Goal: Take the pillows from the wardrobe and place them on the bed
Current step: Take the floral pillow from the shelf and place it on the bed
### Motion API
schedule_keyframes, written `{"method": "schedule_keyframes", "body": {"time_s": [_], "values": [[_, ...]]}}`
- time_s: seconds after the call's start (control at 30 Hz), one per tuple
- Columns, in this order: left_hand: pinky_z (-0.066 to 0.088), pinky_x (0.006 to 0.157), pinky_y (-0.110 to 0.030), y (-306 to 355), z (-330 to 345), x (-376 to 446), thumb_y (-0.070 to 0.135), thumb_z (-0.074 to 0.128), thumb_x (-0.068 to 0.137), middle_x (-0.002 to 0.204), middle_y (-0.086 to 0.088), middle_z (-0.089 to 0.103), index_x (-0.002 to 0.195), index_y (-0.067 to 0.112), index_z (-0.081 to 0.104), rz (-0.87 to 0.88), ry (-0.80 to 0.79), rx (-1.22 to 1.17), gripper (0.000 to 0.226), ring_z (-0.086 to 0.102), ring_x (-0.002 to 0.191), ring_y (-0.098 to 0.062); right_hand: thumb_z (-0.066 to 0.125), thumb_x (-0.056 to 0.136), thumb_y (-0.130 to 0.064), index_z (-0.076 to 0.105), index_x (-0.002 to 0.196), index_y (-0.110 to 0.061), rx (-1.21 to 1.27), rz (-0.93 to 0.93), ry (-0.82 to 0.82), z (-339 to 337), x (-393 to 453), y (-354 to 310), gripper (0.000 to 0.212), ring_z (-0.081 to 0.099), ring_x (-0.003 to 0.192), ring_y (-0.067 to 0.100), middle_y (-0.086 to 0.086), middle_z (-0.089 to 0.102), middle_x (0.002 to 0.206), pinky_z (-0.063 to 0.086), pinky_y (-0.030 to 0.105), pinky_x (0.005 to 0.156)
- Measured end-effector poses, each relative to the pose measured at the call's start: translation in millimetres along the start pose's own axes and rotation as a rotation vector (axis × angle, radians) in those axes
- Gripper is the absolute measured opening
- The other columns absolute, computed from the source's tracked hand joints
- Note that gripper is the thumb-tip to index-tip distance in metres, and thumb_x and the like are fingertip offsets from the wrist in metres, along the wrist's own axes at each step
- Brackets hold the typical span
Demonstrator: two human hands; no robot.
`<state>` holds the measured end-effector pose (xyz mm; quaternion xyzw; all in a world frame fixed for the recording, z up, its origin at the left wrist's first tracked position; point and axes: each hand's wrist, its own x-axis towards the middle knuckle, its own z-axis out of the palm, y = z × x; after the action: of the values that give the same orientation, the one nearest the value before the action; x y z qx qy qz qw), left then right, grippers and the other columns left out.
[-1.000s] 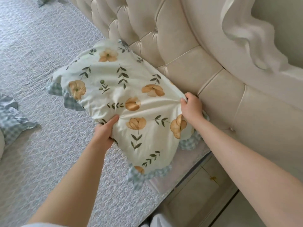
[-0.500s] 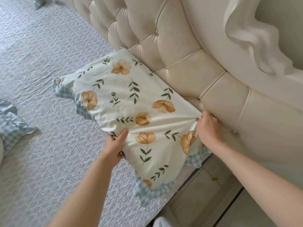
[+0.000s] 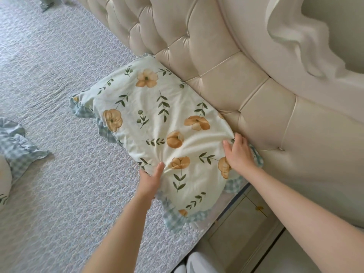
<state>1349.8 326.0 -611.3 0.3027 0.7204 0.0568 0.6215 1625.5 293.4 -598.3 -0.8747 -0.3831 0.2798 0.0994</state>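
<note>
Lowered since a second ago, one pillow is now lying flat on the bed against the headboard; a second pillow is showing at left. Left hand and right hand are both gripping its near edge, fingers bunching the fabric.

My arms are bare from the near edge of the frame to the wrists: no sleeve shows on either forearm. My left hand wears nothing, no ring, no watch, no band at the wrist, and its thumbnail is short and unpainted. My right hand is the same, with no ring on the fingers that show and no strap or bracelet at the wrist. Its nails are too small to judge. At the near edge, between my arms, a bit of white cloth shows; I cannot tell which garment it is.
</note>
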Motion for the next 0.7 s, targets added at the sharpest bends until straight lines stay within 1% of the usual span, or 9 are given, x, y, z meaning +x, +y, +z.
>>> {"method": "schedule_keyframes", "body": {"time_s": [0.13, 0.2, 0.23, 0.3, 0.33, 0.4, 0.53, 0.63, 0.7], "values": [[0.035, 0.112, -0.058, -11, -1, -12, 0.056, 0.066, 0.081, 0.158, -0.021, 0.031, 0.155, 0.007, 0.012, 0.058, 0.036, 0.058, 0.104, 0.037, 0.141, -0.041, 0.042, 0.095, -0.045, 0.024, 0.142, -0.002, 0.044, 0.039, 0.036, 0, -15, 2, 0.067, 0.038, 0.130, 0.036, 0.021, 0.035, 0.144, 0.037, 0.044, 0.100], [0.037, 0.111, -0.055, -16, -3, -15, 0.054, 0.064, 0.086, 0.155, -0.021, 0.035, 0.154, 0.004, 0.016, 0.043, 0.030, 0.077, 0.098, 0.041, 0.139, -0.040, 0.043, 0.095, -0.046, 0.020, 0.143, -0.001, 0.053, 0.062, 0.017, 1, -24, 5, 0.071, 0.035, 0.133, 0.036, 0.021, 0.031, 0.148, 0.036, 0.045, 0.102], [0.040, 0.108, -0.053, -19, -5, -18, 0.053, 0.063, 0.087, 0.149, -0.021, 0.041, 0.151, 0.003, 0.023, 0.029, 0.021, 0.089, 0.091, 0.046, 0.134, -0.039, 0.043, 0.095, -0.047, 0.016, 0.145, -0.001, 0.054, 0.073, -0.002, 1, -28, 8, 0.073, 0.032, 0.135, 0.035, 0.020, 0.028, 0.150, 0.035, 0.045, 0.104], [0.050, 0.098, -0.049, -24, -9, -22, 0.046, 0.062, 0.091, 0.134, -0.020, 0.054, 0.138, 0.004, 0.042, 0.021, -0.009, 0.096, 0.066, 0.058, 0.118, -0.035, 0.044, 0.095, -0.045, 0.011, 0.147, -0.002, 0.053, 0.082, -0.027, 0, -35, 13, 0.075, 0.028, 0.138, 0.035, 0.020, 0.023, 0.153, 0.032, 0.045, 0.106], [0.055, 0.089, -0.044, -27, -11, -25, 0.038, 0.064, 0.093, 0.127, -0.021, 0.059, 0.126, 0.007, 0.050, 0.026, -0.035, 0.091, 0.047, 0.062, 0.107, -0.032, 0.044, 0.095, -0.044, 0.011, 0.147, -0.002, 0.052, 0.085, -0.034, 0, -40, 16, 0.075, 0.028, 0.138, 0.035, 0.020, 0.023, 0.153, 0.033, 0.045, 0.106], [0.055, 0.071, -0.032, -35, -15, -32, 0.019, 0.064, 0.094, 0.117, -0.021, 0.063, 0.108, 0.011, 0.056, 0.028, -0.073, 0.097, 0.018, 0.062, 0.087, -0.024, 0.045, 0.095, -0.039, 0.011, 0.147, -0.003, 0.034, 0.097, -0.048, 1, -53, 21, 0.072, 0.033, 0.135, 0.037, 0.021, 0.026, 0.151, 0.036, 0.047, 0.102], [0.051, 0.066, -0.028, -52, -29, -53, 0.009, 0.055, 0.097, 0.101, -0.017, 0.066, 0.115, 0.004, 0.058, 0.084, -0.113, 0.147, 0.019, 0.059, 0.078, -0.023, 0.051, 0.094, -0.029, 0.020, 0.144, -0.006, -0.020, 0.041, -0.028, 9, -94, 23, 0.063, 0.041, 0.127, 0.035, 0.018, 0.031, 0.146, 0.041, 0.045, 0.094], [0.046, 0.054, -0.021, -66, -50, -73, 0.008, 0.052, 0.098, 0.094, -0.013, 0.070, 0.115, 0.004, 0.060, 0.126, -0.098, 0.194, 0.020, 0.064, 0.072, -0.019, 0.048, 0.094, -0.024, 0.030, 0.140, -0.012, 0.034, -0.048, 0.029, 19, -136, 11, 0.051, 0.048, 0.117, 0.030, 0.013, 0.039, 0.139, 0.041, 0.036, 0.080], [0.043, 0.053, -0.019, -79, -70, -86, 0.009, 0.051, 0.098, 0.091, -0.009, 0.071, 0.114, 0.005, 0.062, 0.147, -0.068, 0.195, 0.019, 0.064, 0.071, -0.016, 0.046, 0.096, -0.028, 0.032, 0.139, -0.013, 0.085, -0.117, 0.029, 27, -166, -2, 0.048, 0.047, 0.120, 0.026, 0.009, 0.040, 0.139, 0.037, 0.031, 0.082]]}}
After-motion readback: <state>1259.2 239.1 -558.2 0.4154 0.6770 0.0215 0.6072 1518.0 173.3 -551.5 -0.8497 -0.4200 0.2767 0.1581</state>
